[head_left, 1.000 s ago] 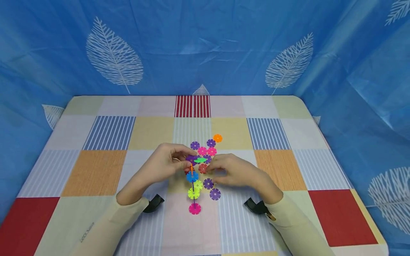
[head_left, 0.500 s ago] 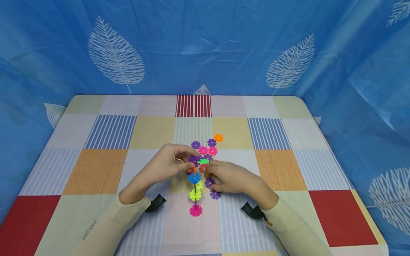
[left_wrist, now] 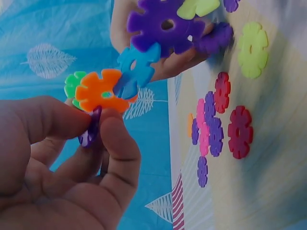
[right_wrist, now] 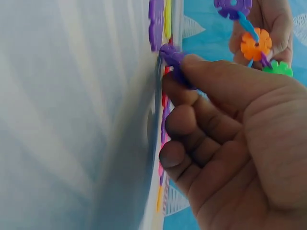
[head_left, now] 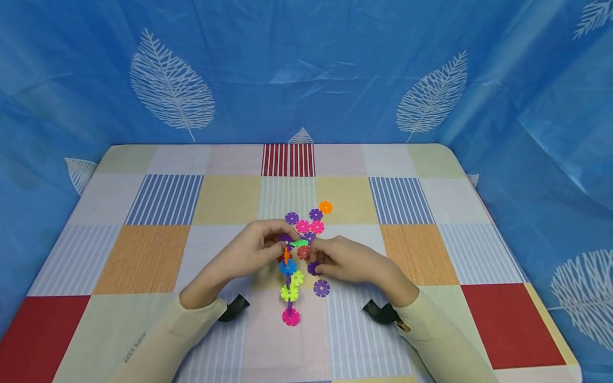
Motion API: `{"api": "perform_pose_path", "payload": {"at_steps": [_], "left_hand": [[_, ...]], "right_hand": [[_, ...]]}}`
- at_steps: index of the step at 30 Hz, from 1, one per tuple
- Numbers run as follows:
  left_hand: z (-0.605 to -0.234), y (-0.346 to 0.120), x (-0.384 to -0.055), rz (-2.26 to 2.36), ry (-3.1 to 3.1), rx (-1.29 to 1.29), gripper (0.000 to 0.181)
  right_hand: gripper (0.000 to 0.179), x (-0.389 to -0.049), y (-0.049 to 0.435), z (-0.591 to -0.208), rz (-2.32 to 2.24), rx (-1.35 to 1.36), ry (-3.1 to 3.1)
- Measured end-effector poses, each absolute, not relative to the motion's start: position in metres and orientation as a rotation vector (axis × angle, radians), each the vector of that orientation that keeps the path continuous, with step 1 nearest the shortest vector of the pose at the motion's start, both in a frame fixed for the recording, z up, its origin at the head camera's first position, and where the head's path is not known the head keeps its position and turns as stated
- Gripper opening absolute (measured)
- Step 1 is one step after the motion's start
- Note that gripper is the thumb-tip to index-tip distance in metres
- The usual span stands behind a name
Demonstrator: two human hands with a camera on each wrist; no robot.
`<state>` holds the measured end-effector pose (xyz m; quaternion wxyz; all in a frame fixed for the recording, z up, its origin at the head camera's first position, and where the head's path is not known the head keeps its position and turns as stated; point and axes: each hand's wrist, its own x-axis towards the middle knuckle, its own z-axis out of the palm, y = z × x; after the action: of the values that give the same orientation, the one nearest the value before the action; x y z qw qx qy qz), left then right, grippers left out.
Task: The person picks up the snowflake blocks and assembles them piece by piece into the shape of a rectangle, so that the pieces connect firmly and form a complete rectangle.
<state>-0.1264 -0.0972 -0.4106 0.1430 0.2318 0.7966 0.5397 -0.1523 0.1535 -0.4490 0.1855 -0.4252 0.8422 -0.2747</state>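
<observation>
Disc chain runs lengthwise above the table from the left hand, pinching it near its far end, toward the person, while the right hand, just right of it, pinches 1 separate purple disc

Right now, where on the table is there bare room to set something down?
The plain red squares are bare: one outside the left sleeve, one outside the right sleeve. So is the tablecloth between the far orange disc and the blue curtain. It's crowded between the left hand and right hand, with the linked chain and loose discs.
</observation>
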Motion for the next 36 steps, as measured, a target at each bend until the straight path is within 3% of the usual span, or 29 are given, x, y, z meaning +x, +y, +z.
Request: {"api": "perform_pose_path", "payload": {"at_steps": [9, 23, 31, 36], "left_hand": [[-0.413, -0.089, -0.120, 1.504, 2.446, 0.654, 0.021], [-0.411, -0.082, -0.116, 1.459, 2.636, 0.693, 0.017], [-0.412, -0.082, -0.117, 1.461, 2.688, 0.697, 0.017], [-0.411, -0.082, -0.117, 1.464, 2.701, 0.733, 0.015]], "right_hand": [[0.010, -0.159, 0.162, -0.443, -1.048, -1.127, 2.349], [0.025, -0.161, 0.167, -0.438, -1.631, -1.141, 2.247], [0.027, -0.148, 0.157, -0.413, -1.770, -1.108, 2.218], [0.025, -0.150, 0.158, -0.426, -1.879, -1.061, 2.128]]}}
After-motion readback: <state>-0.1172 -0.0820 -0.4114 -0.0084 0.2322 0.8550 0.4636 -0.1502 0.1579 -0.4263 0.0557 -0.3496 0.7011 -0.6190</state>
